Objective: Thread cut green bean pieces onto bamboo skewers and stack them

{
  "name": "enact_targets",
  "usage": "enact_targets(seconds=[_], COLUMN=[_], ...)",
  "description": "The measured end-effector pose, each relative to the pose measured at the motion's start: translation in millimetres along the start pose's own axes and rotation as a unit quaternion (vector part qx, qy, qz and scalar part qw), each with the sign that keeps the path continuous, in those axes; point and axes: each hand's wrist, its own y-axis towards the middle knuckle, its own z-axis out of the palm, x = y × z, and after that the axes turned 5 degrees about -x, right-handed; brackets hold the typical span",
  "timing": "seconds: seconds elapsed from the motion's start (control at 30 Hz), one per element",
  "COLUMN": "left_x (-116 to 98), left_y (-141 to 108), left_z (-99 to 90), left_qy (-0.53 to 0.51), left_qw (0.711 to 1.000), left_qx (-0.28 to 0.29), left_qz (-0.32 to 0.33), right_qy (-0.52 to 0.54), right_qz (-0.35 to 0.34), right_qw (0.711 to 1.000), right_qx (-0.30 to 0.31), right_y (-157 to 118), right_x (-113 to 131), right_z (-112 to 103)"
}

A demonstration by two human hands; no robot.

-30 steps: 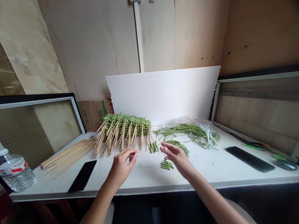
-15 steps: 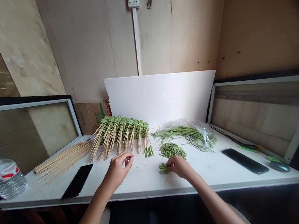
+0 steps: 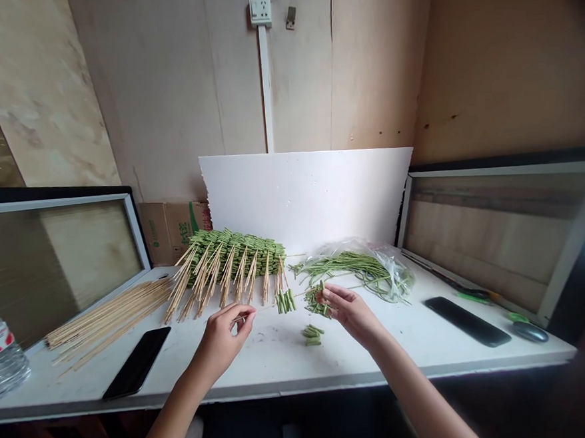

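Observation:
My left hand point(image 3: 226, 334) is closed on the blunt end of a thin bamboo skewer point(image 3: 265, 307), which points to the right. Several short cut green stem pieces point(image 3: 285, 301) sit side by side across that skewer. At its far end, my right hand point(image 3: 353, 313) pinches another green stem piece point(image 3: 321, 286), up against or close to the tip; whether it is pierced I cannot tell. Behind the right fingers, a heap of cut pieces point(image 3: 312, 302) is partly hidden. Nearer the table's front, a few loose pieces point(image 3: 311, 336) lie together.
Finished skewers of green pieces point(image 3: 239, 246) are stacked at the back left, beside bare bamboo skewers point(image 3: 111, 312). Long green stems point(image 3: 348, 263) lie in a clear plastic bag point(image 3: 399, 275). A phone point(image 3: 137, 363), black slab point(image 3: 466, 320), mouse point(image 3: 529, 331) and water bottle point(image 3: 2, 359) flank the work.
My right hand has risen from the small group of loose pieces to the skewer's tip, bringing one piece with it. My left hand still holds the skewer; the whole view has shifted slightly.

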Motion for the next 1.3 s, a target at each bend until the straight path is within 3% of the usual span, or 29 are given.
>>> enact_targets(seconds=[0.1,0.3,1.3], left_x=[-1.5,-3.2,-7.2], left_y=[0.4,-1.6,-2.9], left_z=[0.8,0.5,1.3], left_qy=[-0.002,-0.004,-0.005], left_qw=[1.0,1.0,1.0], left_qx=[-0.002,0.003,0.009], left_qz=[-0.001,-0.009,0.016], right_qy=[0.064,0.089,-0.014], right_qz=[-0.002,0.025,-0.042], right_qw=[0.998,0.996,0.997], right_qx=[0.0,-0.012,-0.063], right_y=[-0.1,-1.9,-7.4], right_x=[-3.0,-8.1,-14.9], right_z=[3.7,11.7,24.5])
